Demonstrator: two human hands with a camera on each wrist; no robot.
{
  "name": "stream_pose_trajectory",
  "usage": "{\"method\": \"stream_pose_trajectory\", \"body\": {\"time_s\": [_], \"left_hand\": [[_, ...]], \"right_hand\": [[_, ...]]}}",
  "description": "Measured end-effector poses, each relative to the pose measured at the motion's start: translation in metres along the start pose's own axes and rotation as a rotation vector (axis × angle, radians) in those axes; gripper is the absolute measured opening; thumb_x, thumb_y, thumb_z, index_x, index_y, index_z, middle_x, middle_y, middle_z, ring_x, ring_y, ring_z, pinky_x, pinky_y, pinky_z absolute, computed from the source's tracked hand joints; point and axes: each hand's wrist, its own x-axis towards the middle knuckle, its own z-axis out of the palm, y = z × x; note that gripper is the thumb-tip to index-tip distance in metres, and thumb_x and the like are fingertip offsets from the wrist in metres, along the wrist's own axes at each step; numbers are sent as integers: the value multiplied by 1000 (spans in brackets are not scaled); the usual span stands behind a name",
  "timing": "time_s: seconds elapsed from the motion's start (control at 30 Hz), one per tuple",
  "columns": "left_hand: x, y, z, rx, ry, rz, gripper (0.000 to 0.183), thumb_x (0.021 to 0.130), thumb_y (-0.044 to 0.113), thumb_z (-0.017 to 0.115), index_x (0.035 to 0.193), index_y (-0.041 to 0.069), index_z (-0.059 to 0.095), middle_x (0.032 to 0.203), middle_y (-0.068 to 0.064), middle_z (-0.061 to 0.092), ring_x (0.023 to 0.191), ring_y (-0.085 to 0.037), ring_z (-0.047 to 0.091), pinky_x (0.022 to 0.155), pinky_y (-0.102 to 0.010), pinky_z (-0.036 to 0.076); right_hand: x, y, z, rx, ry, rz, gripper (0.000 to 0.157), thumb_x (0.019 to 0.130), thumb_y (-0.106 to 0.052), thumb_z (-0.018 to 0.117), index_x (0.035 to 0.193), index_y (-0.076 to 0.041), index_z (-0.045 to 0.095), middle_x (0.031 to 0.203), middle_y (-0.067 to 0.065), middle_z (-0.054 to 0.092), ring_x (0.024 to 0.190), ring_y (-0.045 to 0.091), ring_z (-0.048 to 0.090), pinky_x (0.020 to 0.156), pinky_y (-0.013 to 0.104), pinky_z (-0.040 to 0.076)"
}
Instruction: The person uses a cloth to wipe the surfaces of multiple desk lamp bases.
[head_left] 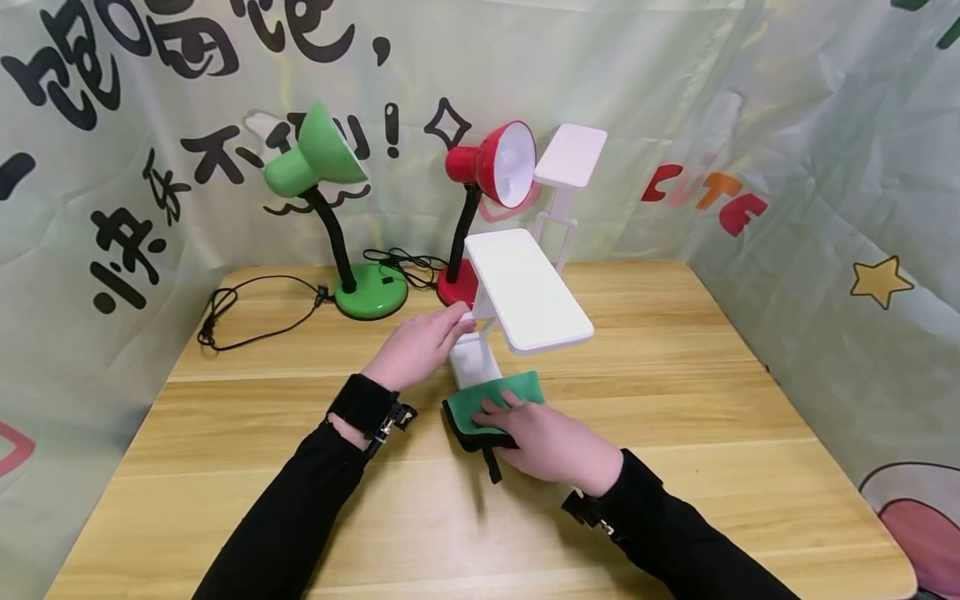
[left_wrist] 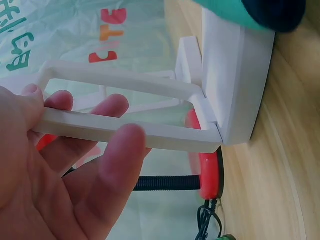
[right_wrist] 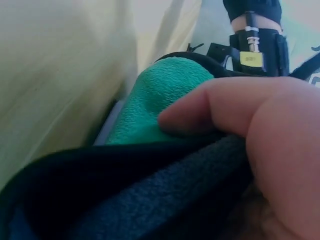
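Observation:
A white desk lamp (head_left: 528, 287) with a flat rectangular head stands mid-table. My left hand (head_left: 420, 344) holds its arm; in the left wrist view, the fingers (left_wrist: 112, 160) wrap the open white frame (left_wrist: 165, 135) just above the base (left_wrist: 240, 85). On the front of that base lies a folded green cloth (head_left: 495, 404) with a dark underside and black edging. My right hand (head_left: 551, 437) grips the cloth against the base, fingers over its top. A fingertip sinks into the green pile (right_wrist: 170, 82) in the right wrist view. The cloth hides part of the base.
Behind stand a green lamp (head_left: 371, 292), a red lamp (head_left: 513, 164) and another white lamp (head_left: 572, 156). A black cord (head_left: 262, 340) loops at the back left of the wooden table (head_left: 675, 383). Printed fabric (head_left: 637, 75) hangs around the sides and back.

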Motion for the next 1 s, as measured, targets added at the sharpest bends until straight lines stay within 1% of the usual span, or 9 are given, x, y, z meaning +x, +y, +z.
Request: {"method": "stream_pose_trajectory", "body": {"time_s": [0.1, 0.27, 0.4, 0.5, 0.6, 0.7, 0.8, 0.9, 1.0], "left_hand": [[0, 0, -1, 3, -3, 2, 26, 106, 47, 32, 103, 25, 46, 74, 3, 47, 69, -16, 50, 60, -30, 39], [-1, 0, -2, 10, 7, 5, 24, 106, 46, 33, 105, 26, 46, 80, 4, 54, 74, -15, 53, 63, -30, 41], [-1, 0, -3, 5, 5, 10, 24, 106, 46, 33, 105, 26, 46, 75, 3, 50, 71, -16, 52, 60, -30, 39], [-1, 0, -2, 10, 6, 13, 27, 106, 47, 30, 104, 25, 46, 72, 4, 47, 70, -15, 51, 59, -30, 37], [0, 0, -1, 16, 9, 12, 28, 106, 48, 28, 103, 26, 45, 72, 5, 47, 70, -14, 51, 59, -29, 37], [-1, 0, -1, 14, 14, 10, 28, 106, 47, 29, 104, 26, 46, 73, 4, 48, 70, -16, 51, 60, -30, 38], [-1, 0, -1, 16, 16, 6, 27, 106, 47, 29, 105, 26, 46, 75, 3, 51, 71, -16, 52, 62, -31, 39], [0, 0, -1, 17, 14, 3, 27, 106, 47, 29, 104, 26, 46, 79, 3, 54, 73, -16, 53, 63, -31, 41], [0, 0, -1, 14, 14, -1, 27, 106, 47, 30, 105, 26, 46, 78, 3, 53, 72, -17, 52, 61, -31, 40]], "right_hand": [[12, 4, 3, -13, 16, -3, 45, 94, -22, 66, 138, -16, 57, 148, 11, 52, 142, 38, 41, 107, 49, 44], [43, 13, 3, -55, 35, -19, 48, 95, -25, 64, 141, -13, 54, 149, 14, 49, 142, 41, 40, 108, 50, 44], [61, 22, 2, -41, 80, -23, 46, 97, -23, 62, 141, -12, 54, 148, 15, 50, 140, 43, 42, 105, 48, 46], [69, 27, 3, -16, 106, -10, 46, 97, -21, 61, 141, -14, 54, 148, 14, 49, 141, 41, 42, 105, 46, 47], [68, 28, 5, -20, 101, 9, 48, 97, -22, 61, 144, -16, 51, 150, 11, 47, 144, 40, 37, 107, 45, 46], [61, 25, 7, -49, 91, 11, 50, 96, -25, 62, 144, -16, 50, 151, 10, 47, 146, 40, 34, 108, 46, 45], [48, 19, 8, -82, 86, 7, 50, 95, -27, 65, 142, -16, 53, 149, 11, 50, 145, 38, 36, 105, 45, 47], [32, 10, 10, -103, 70, 19, 50, 93, -28, 66, 141, -18, 55, 148, 9, 51, 145, 35, 38, 105, 44, 48], [16, 2, 12, -95, 58, 38, 50, 92, -28, 68, 140, -20, 56, 148, 8, 52, 145, 36, 38, 105, 46, 48]]}}
